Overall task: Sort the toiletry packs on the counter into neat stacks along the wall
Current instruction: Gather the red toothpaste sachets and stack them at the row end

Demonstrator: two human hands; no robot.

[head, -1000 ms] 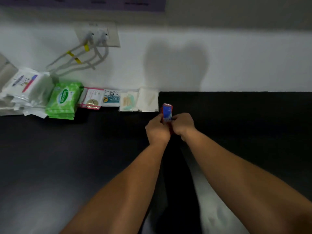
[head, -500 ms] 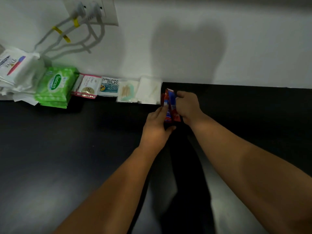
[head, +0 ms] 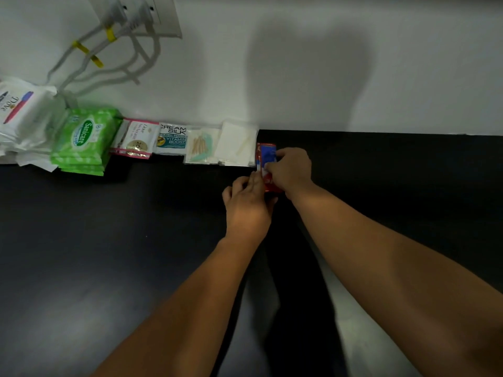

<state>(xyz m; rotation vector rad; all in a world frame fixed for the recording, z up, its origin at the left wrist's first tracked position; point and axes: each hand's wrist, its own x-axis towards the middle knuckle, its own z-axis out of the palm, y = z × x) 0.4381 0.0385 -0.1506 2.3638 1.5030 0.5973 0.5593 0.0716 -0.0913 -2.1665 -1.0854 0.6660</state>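
Right hand (head: 291, 170): fingers curled over the red-and-blue sachets (head: 266, 155), gripping from the right. Left hand (head: 246, 205): fingers nearly straight, pressed to the sachets' left edge; thumb hidden. Sachets on black counter (head: 109, 240) near the wall (head: 408, 77), just right of the white packet (head: 236, 144).

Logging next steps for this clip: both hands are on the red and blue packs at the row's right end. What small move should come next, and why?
Probably slide the red and blue packs back to the wall, then let go. The right hand grips them, the left hand touches their near edge, and they seem to sit forward of the white sachets beside them.
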